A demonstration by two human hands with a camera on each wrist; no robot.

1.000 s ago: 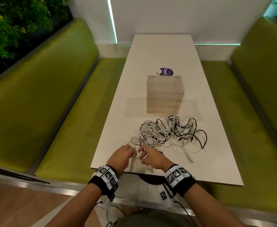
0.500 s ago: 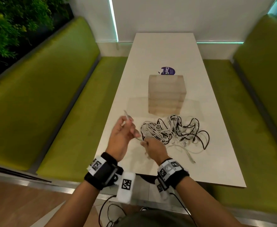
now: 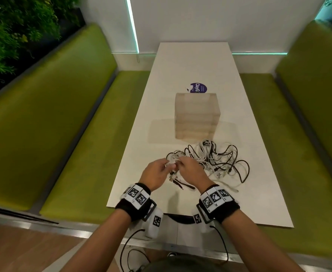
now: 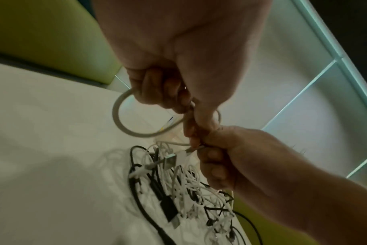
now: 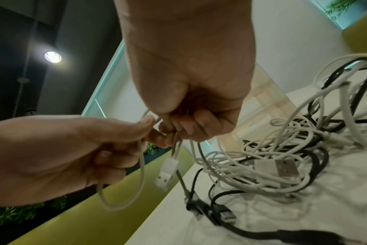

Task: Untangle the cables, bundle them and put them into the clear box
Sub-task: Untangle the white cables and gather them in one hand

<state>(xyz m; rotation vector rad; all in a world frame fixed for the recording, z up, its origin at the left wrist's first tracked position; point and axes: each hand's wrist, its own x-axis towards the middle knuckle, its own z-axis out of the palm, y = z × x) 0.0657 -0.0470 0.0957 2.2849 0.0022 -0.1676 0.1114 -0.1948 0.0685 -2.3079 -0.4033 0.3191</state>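
Note:
A tangle of white and black cables (image 3: pixel 212 160) lies on the white table (image 3: pixel 192 63), just in front of the clear box (image 3: pixel 197 114). My left hand (image 3: pixel 157 173) grips a white cable (image 4: pixel 124 119), curled into a small loop below its fingers. My right hand (image 3: pixel 190 170) meets it fingertip to fingertip and pinches the same white cable (image 5: pixel 179 145), whose USB plug (image 5: pixel 165 174) dangles under the fingers. The rest of the pile (image 5: pixel 272 157) trails off to the right. Black plugs (image 5: pixel 210 213) lie near the table edge.
A purple round sticker (image 3: pixel 197 88) sits behind the clear box. Green benches (image 3: pixel 49 122) flank the table on both sides (image 3: pixel 314 107). Plants (image 3: pixel 8 28) fill the far left corner. The table's near edge (image 3: pixel 180 213) is just in front of my wrists.
My left hand had lifted one white cable end up and left; now it has come back down to meet my right hand, both holding the cable with a loop formed.

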